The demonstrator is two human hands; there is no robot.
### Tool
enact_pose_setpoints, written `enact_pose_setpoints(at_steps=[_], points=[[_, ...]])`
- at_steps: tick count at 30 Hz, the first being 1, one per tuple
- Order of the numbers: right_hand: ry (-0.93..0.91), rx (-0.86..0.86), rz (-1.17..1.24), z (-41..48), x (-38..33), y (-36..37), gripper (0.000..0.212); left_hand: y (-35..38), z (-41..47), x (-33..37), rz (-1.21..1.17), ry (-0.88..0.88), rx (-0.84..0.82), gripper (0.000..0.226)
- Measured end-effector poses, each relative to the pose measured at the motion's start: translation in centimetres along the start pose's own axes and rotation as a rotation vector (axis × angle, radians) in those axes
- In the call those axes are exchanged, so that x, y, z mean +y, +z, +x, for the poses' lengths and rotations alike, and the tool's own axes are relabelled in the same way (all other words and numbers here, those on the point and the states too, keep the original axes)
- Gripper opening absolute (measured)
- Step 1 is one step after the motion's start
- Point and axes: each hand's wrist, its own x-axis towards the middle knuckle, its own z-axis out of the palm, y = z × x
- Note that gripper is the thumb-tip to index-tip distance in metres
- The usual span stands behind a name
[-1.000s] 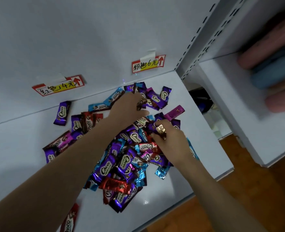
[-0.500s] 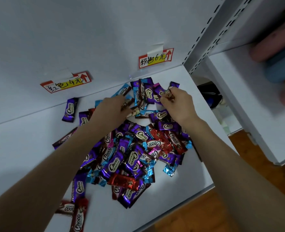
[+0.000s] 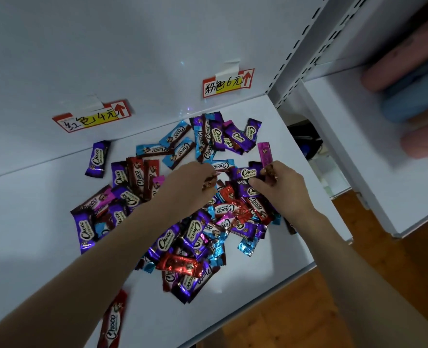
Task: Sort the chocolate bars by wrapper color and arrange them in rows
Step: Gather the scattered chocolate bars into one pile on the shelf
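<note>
**A:** What sits at the left of the frame?

**B:** A white shelf (image 3: 27,222). A dark red bar (image 3: 113,320) lies alone at the lower left. At the upper left a red-and-yellow label (image 3: 92,116) is taped to the back panel, and just below it lies a lone purple bar (image 3: 98,159), apart from the rest.

**A:** And the middle?

**B:** The pile of chocolate bars (image 3: 195,234) covers the shelf's centre, with purple, blue, red, pink and brown wrappers mixed and overlapping. Three blue bars (image 3: 175,141) lie at its upper edge near the back panel.

**A:** The hands?

**B:** The left hand (image 3: 187,182) reaches in from the lower left. Its fingers curl down round a brown wrapper end (image 3: 209,184), and most of that bar is hidden. Just to its right, the right hand (image 3: 283,189) grips a brown bar (image 3: 270,172) in curled fingers, with its thumb against a purple bar (image 3: 246,173).

**A:** Further right?

**B:** A pink bar (image 3: 264,153) lies just above the right hand. A purple group (image 3: 233,136) sits below a second label (image 3: 229,82). Then comes a perforated upright (image 3: 295,46), a neighbouring shelf with blurred pink and blue rolls (image 3: 408,79), and a wooden floor (image 3: 408,272) at the lower right.
</note>
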Motion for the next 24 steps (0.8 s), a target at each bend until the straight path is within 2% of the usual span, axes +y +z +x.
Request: enact_pose_setpoints(at_steps=[3, 5, 9, 12, 16, 22, 24], points=[[0.078, 0.059, -0.082, 0.4, 0.0, 0.3, 0.034, 0.6, 0.8, 1.3, 0.049, 0.025, -0.003, 0.032], [0.135, 0.102, -0.04, 0.9, 0.0, 0.3, 0.039, 0.8, 1.5, 2.1, 0.068, 0.069, -0.005, 0.035], [0.129, 0.114, 0.141, 0.6, 0.6, -0.2, 0.028, 0.8, 2.9, 2.3, 0.211, 0.062, -0.038, 0.04], [0.086, 0.055, 0.075, -0.5, 1.3, -0.6, 0.02, 0.2, 3.3, 0.9, 0.291, 0.004, 0.088, 0.034], [0.048, 0.103, -0.008, -1.2, 1.7, -0.4, 0.017, -0.7, 2.8, -0.9, 0.24, -0.032, 0.243, 0.027], [0.009, 0.033, 0.108, -2.7, 0.4, 0.2, 0.022, -1.3, 0.0, -1.8, 0.097, -0.031, 0.273, 0.026], [-0.062, 0.001, 0.094, -3.3, -0.9, 0.6, 0.028, -1.3, -1.3, -2.1, 0.07, -0.065, 0.303, 0.026]])
